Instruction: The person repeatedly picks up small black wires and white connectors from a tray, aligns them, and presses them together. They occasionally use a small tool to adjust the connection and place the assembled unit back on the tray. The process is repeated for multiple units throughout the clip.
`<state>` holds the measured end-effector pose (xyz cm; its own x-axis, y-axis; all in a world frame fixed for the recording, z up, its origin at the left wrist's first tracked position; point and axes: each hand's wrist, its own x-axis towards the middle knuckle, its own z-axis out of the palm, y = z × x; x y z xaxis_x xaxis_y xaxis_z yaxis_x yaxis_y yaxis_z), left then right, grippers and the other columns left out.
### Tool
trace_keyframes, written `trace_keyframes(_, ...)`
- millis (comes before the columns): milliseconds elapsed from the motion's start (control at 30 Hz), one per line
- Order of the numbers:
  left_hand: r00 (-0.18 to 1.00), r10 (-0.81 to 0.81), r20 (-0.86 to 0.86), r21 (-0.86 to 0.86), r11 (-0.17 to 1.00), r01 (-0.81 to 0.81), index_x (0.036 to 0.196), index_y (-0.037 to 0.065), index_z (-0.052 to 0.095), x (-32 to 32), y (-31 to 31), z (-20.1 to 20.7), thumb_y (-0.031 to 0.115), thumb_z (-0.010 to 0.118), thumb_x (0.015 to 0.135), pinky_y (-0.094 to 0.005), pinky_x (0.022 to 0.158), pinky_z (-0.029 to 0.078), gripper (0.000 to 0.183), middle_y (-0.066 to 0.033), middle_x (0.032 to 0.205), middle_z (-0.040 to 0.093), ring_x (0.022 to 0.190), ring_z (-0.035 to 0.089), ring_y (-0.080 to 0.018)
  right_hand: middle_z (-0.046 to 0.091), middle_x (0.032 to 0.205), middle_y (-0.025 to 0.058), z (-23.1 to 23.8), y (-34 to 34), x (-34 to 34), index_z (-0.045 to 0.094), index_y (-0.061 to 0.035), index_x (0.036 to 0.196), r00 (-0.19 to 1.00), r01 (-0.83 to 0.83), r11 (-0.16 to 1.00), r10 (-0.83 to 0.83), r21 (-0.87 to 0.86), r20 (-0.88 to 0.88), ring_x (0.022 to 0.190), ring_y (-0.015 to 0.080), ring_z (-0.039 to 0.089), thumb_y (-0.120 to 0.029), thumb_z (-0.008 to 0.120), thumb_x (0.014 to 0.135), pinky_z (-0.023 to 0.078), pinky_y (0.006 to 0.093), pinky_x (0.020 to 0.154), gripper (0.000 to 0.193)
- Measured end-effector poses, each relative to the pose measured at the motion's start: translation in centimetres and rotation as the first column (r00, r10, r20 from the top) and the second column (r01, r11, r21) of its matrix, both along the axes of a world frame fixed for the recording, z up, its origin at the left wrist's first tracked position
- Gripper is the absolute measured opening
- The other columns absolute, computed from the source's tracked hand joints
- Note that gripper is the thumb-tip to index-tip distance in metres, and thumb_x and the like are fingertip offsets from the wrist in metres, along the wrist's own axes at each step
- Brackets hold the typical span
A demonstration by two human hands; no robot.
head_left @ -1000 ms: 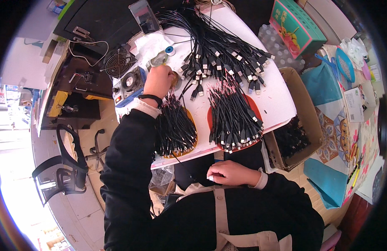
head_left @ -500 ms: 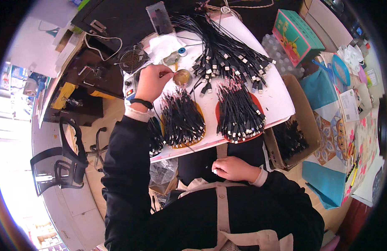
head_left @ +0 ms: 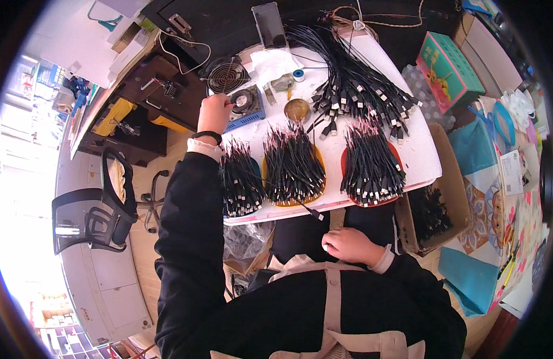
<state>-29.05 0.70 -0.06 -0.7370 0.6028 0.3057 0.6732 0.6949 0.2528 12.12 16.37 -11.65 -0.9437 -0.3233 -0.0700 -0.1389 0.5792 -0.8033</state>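
Three plates (head_left: 397,154) of cables (head_left: 293,164), two hands (head_left: 214,113)

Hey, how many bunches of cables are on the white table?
4: a left bunch, middle bunch and right bunch in front, plus a spread-out far bunch behind. The left sleeve may hide more.

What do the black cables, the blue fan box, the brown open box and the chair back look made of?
Cables: probably plastic- or rubber-coated; smooth, dark, bending sheaths.
Fan box: blue sides, perhaps painted metal or plastic; the view cannot settle it.
Open box: likely matte cardboard, from its plain brown, thin walls.
Chair back: seemingly black mesh; the background shows through.
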Motion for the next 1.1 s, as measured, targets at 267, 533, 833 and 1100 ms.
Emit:
trace_keyframes(267,0.995,-0.032,-0.090,-0.123,0.992,0.021,0.078,0.000,0.067,-1.4,0.6,-1.3,0.008,0.070,0.075,-0.0423,0.072,0.050,0.009,-0.0185,0.077,0.065,0.078,0.063,-0.0361,0.063,0.084,0.0115,-0.2,0.2,-0.3,0.057,-0.0046,0.087,1.000,-0.008,1.000,0.009,-0.027,0.009,0.084,0.0304,0.062,-0.018,0.053,0.088,0.050,0.0411,0.074,0.014)
trace_keyframes(533,0.978,-0.101,-0.184,-0.285,0.957,0.045,0.079,0.002,0.066,-1.5,1.3,-1.3,0.010,0.067,0.077,-0.0447,0.074,0.051,0.008,-0.0174,0.084,0.062,0.082,0.062,-0.0365,0.063,0.086,0.0122,-0.1,0.2,-0.5,0.056,-0.0042,0.088,0.999,-0.027,0.999,0.027,-0.018,0.037,0.086,0.0306,0.061,-0.017,0.052,0.089,0.050,0.0414,0.076,0.013)
trace_keyframes(833,0.972,-0.068,-0.225,-0.246,0.969,0.011,0.079,0.002,0.067,-0.3,1.6,-0.8,0.012,0.066,0.080,-0.0427,0.072,0.051,0.010,-0.0155,0.081,0.062,0.081,0.063,-0.0343,0.063,0.085,0.0118,-0.5,0.1,0.1,0.056,-0.0045,0.087,1.000,-0.001,1.000,0.001,0.020,-0.027,0.085,0.0305,0.062,-0.017,0.052,0.089,0.050,0.0415,0.075,0.013)
trace_keyframes(1100,0.987,-0.129,-0.091,0.430,0.889,0.156,0.088,-0.001,0.069,12.8,-0.2,7.8,0.003,0.069,0.079,-0.0317,0.070,0.050,0.010,-0.0141,0.081,0.066,0.074,0.065,-0.0273,0.063,0.086,0.0129,3.0,0.8,1.2,0.058,-0.0036,0.088,1.000,-0.009,0.999,0.009,-0.033,0.013,0.084,0.0323,0.062,-0.017,0.055,0.088,0.049,0.0417,0.073,0.014)
